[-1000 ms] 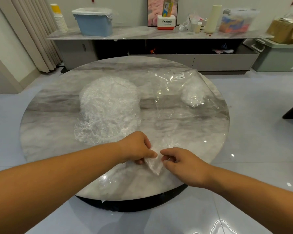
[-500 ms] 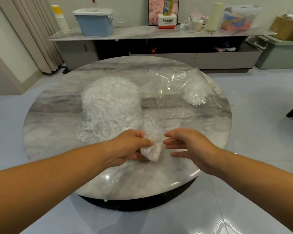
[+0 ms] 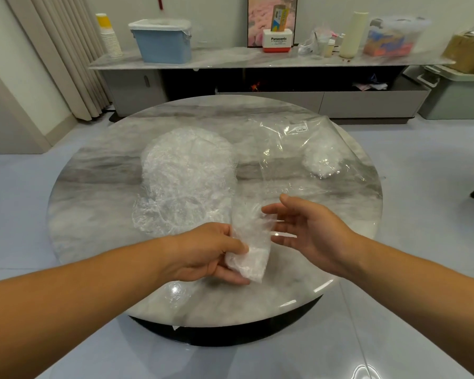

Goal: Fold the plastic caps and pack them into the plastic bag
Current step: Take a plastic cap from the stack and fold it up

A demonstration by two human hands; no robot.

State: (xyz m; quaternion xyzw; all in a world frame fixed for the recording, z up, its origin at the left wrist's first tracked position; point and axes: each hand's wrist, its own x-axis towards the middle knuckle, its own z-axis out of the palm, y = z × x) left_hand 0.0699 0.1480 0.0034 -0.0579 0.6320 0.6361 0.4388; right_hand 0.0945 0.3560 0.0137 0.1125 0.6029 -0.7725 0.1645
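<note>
— Over the near part of the round grey-and-white marble tabletop (image 3: pixel 93 203), what is the left hand (image 3: pixel 203 253) doing?

— It grips a folded cap of crinkled clear plastic (image 3: pixel 251 242). The thumb presses on the cap's left edge and the fingers (image 3: pixel 230 279) curl under its lower end. The cap's long side points away from the person.

— And the right hand (image 3: pixel 309 231)?

— Released. Its palm is turned toward the cap and its fingers (image 3: pixel 282 212) are straight and spread, holding nothing. The fingertips are just beside the cap's upper right edge, but I cannot tell whether they touch it.

— Where are the other caps?

— A loose heap of unfolded clear plastic caps (image 3: pixel 188 173) lies left of the tabletop's centre, beyond the left hand. Its near edge is close to the held cap.

— And the bag?

— A large clear plastic bag with a small white label (image 3: pixel 307 154) lies flat on the right side, beyond the right hand. A white wad of folded caps (image 3: pixel 322 161) sits inside it toward the far end.

— Anything behind?

— A long low marble-topped sideboard (image 3: pixel 230 60) stands against the wall. It carries a stack of paper cups (image 3: pixel 110 36), a pale blue lidded plastic bin (image 3: pixel 163 42), a white-and-red box printed Panasonic (image 3: pixel 278 41) and a tall cream cylinder (image 3: pixel 353 34).
</note>
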